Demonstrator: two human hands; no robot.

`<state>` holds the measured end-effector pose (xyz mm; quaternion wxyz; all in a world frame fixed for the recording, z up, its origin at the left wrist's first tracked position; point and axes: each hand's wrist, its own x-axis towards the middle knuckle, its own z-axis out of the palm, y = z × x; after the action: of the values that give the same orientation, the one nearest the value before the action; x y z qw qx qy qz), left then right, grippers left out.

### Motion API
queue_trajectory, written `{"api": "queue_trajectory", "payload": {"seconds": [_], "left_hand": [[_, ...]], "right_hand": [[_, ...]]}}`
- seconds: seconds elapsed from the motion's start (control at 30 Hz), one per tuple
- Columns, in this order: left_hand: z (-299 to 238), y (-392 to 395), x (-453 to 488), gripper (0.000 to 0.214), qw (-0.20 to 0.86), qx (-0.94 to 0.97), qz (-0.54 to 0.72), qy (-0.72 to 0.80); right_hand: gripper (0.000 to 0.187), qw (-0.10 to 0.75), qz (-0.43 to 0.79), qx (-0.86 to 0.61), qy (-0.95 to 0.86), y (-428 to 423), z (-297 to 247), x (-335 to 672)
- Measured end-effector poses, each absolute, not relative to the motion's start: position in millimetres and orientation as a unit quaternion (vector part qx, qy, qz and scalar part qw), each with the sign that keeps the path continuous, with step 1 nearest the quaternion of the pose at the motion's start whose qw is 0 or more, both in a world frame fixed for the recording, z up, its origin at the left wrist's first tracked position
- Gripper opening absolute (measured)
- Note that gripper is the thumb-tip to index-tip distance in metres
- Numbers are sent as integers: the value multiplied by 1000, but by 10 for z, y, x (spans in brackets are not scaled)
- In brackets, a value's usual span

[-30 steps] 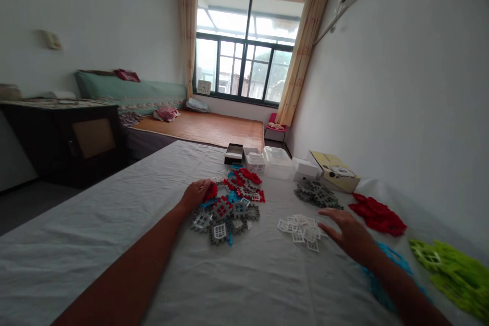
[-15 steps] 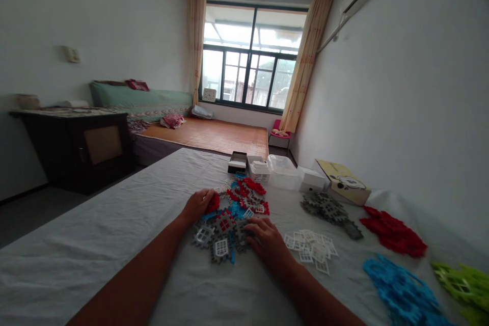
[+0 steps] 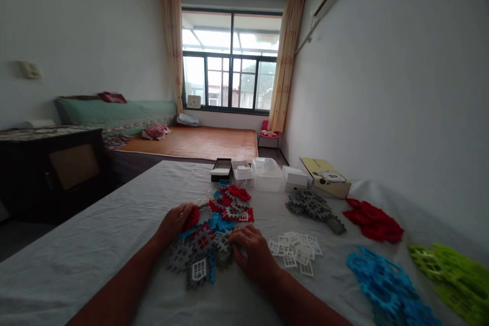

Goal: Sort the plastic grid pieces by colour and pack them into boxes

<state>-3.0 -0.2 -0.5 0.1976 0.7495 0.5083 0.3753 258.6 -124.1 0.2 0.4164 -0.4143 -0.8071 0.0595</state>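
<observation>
A mixed heap of grey, red, blue and white plastic building pieces (image 3: 214, 229) lies on a white sheet (image 3: 95, 244). My left hand (image 3: 173, 221) rests on the heap's left edge, fingers curled over a red piece (image 3: 192, 215). Over on the heap's right edge sits my right hand (image 3: 252, 252), its fingers bent down onto grey pieces (image 3: 223, 249); what they hold, if anything, is hidden. Just right of that hand lies a small pile of white window pieces (image 3: 294, 252).
Sorted piles lie to the right: grey (image 3: 311, 206), red (image 3: 372, 220), blue (image 3: 385, 285) and green (image 3: 454, 275). Small boxes and a clear tub (image 3: 266, 173) stand at the far edge, with a yellow box (image 3: 324, 177). A dark cabinet (image 3: 49, 168) stands left.
My right hand left the white window pile and came left onto the mixed heap's right edge. My left hand stayed on the red piece. The view shifted a little.
</observation>
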Motion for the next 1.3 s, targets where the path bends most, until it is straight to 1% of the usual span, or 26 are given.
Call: {"api": "queue_trajectory", "payload": {"seconds": [0.13,0.23,0.4,0.5,0.6,0.7,0.77,0.87,0.93,1.0,1.07,1.17,1.23,1.3], "left_hand": [[1,1,-33,51,194,747,373,514],[-9,11,-35,51,192,748,373,514],[10,-24,-24,51,189,752,368,514],[37,-57,-19,52,189,752,369,511],[46,-64,-22,53,193,755,363,512],[35,-50,-26,53,192,754,362,513],[29,-46,-25,52,191,752,365,514],[30,-58,-16,51,191,749,368,517],[33,-71,-8,51,190,747,368,519],[32,-82,-1,51,187,746,371,520],[26,-89,3,52,183,747,373,518],[18,-99,5,52,177,752,371,515],[19,-107,6,52,177,754,370,513],[23,-113,7,52,179,754,371,512]], "right_hand": [[26,461,37,-428,-776,-1178,18,2628],[25,480,38,-444,-756,-1128,2,2661],[22,488,57,-454,-743,-1131,-24,2643],[18,479,43,-451,-752,-1130,41,2666],[17,472,-23,-479,-740,-1035,168,2939],[20,468,-141,-544,-682,-867,251,3546],[24,449,-209,-590,-638,-766,234,4014],[27,409,-233,-636,-612,-686,153,4463],[28,396,-223,-649,-610,-690,133,4450],[29,396,-183,-647,-626,-738,167,4188],[30,377,-86,-609,-692,-820,223,3781],[29,298,56,-509,-806,-964,236,3197],[35,258,86,-475,-837,-1042,181,2966],[38,245,91,-467,-845,-1088,114,2879]]}}
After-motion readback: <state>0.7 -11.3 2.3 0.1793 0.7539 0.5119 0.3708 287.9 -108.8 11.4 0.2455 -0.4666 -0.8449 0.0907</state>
